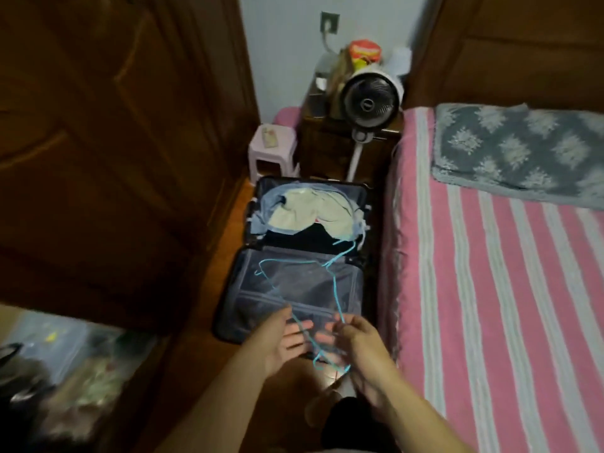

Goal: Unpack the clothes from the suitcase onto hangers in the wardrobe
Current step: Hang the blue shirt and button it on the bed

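The thin blue hangers (pixel 327 279), light and springy, hover above the open suitcase (pixel 304 256). The right hand (pixel 356 341) pinches them; the left hand (pixel 287 338) is spread open alongside. Soft clothes (pixel 304 210) lie inside; grasp by bunching.

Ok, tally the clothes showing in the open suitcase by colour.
Light blue garment: 1
Cream garment: 1
Black garment: 1
Total: 3
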{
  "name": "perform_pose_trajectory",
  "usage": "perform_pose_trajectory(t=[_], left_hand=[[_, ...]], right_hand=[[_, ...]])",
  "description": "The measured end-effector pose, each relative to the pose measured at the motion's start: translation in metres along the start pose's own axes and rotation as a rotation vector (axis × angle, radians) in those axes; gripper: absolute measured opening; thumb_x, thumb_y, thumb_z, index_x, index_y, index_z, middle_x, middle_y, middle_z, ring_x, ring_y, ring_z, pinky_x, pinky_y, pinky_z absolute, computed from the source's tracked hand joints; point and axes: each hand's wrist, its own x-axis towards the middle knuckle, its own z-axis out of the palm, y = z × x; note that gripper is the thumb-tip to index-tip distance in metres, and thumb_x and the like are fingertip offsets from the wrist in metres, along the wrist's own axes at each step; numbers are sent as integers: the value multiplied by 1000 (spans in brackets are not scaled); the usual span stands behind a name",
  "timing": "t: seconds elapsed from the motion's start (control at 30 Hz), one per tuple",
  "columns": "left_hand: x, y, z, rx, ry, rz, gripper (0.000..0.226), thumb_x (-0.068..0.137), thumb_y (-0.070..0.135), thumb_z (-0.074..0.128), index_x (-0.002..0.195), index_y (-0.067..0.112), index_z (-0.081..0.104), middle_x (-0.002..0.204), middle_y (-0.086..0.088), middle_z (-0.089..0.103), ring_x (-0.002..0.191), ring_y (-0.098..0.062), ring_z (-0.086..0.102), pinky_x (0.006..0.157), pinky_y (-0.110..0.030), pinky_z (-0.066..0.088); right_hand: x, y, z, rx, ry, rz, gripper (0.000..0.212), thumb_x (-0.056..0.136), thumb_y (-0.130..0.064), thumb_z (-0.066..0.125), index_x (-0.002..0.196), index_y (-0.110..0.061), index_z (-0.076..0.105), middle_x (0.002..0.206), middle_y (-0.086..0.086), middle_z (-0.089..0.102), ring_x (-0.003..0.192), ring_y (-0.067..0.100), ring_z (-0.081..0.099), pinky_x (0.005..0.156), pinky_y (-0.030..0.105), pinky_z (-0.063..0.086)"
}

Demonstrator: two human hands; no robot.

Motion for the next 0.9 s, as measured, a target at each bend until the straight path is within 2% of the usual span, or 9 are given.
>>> perform_pose_trajectory(t=[0.1, 0.2, 0.3, 0.37, 0.47, 0.57, 0.67, 0.77, 0.9], left_hand=[[30, 15, 33, 119, 144, 69, 12, 108, 16, 42, 108, 12, 53, 79, -9, 55, 67, -21, 56, 60, -31, 53], [67, 26, 40, 185, 183, 114, 18, 107, 8, 41, 99, 14, 56, 65, -6, 43, 56, -15, 42, 55, -26, 44], [120, 21, 28, 347, 158, 177, 18, 105, -1, 41, 109, 8, 56, 55, -7, 42, 43, -15, 42, 44, -25, 45], [159, 20, 14, 440, 120, 205, 18, 103, -4, 44, 112, 5, 57, 56, -10, 48, 38, -19, 46, 40, -26, 46], [243, 23, -8, 461, 94, 155, 15, 103, -2, 47, 108, 5, 58, 66, -17, 57, 49, -29, 57, 44, -28, 53], [362, 16, -44, 546, 81, 138, 10, 101, 16, 59, 95, 11, 64, 78, -17, 67, 69, -31, 66, 72, -45, 62], [469, 14, -92, 812, 114, 142, 20, 103, 31, 55, 95, 14, 63, 101, -18, 69, 88, -32, 67, 80, -38, 55], [533, 36, -130, 990, 145, 251, 7, 100, 23, 57, 103, 19, 62, 107, -15, 69, 101, -35, 66, 87, -38, 55], [616, 99, -158, 1220, 227, 496, 16, 98, 21, 56, 112, 24, 62, 110, -10, 67, 101, -32, 65, 85, -37, 54]], right_hand=[[23, -5, -9, -23, -64, 118, 19, 90, 4, 58, 106, -6, 56, 94, 11, 65, 88, 27, 68, 57, 32, 57], [75, -21, -14, -105, -70, 156, 43, 77, 6, 65, 118, -5, 59, 99, 9, 68, 88, 22, 67, 68, 31, 55], [155, -34, -12, 82, -7, 221, 18, 95, -5, 58, 108, -16, 58, 100, 7, 68, 79, 20, 68, 66, 30, 56], [218, -35, -14, 192, 73, 253, 9, 101, -21, 54, 102, -15, 60, 86, 5, 66, 62, 14, 63, 54, 26, 53], [316, -6, -20, 209, 105, 232, 27, 106, -31, 44, 100, -15, 65, 70, 0, 56, 52, 9, 45, 45, 20, 41], [402, 40, -19, 191, 126, 205, 31, 107, -30, 39, 98, -14, 65, 69, 0, 53, 55, 10, 41, 51, 22, 37], [470, 86, -23, 257, 219, 216, 31, 108, -30, 38, 93, -17, 62, 68, -2, 54, 55, 10, 43, 54, 22, 36], [529, 118, -27, 304, 342, 207, 29, 106, -31, 43, 90, -19, 63, 64, -5, 54, 55, 9, 45, 57, 22, 36], [612, 137, -24, 254, 462, 116, 30, 105, -29, 41, 86, -18, 61, 52, -8, 47, 45, 5, 39, 54, 20, 30]])
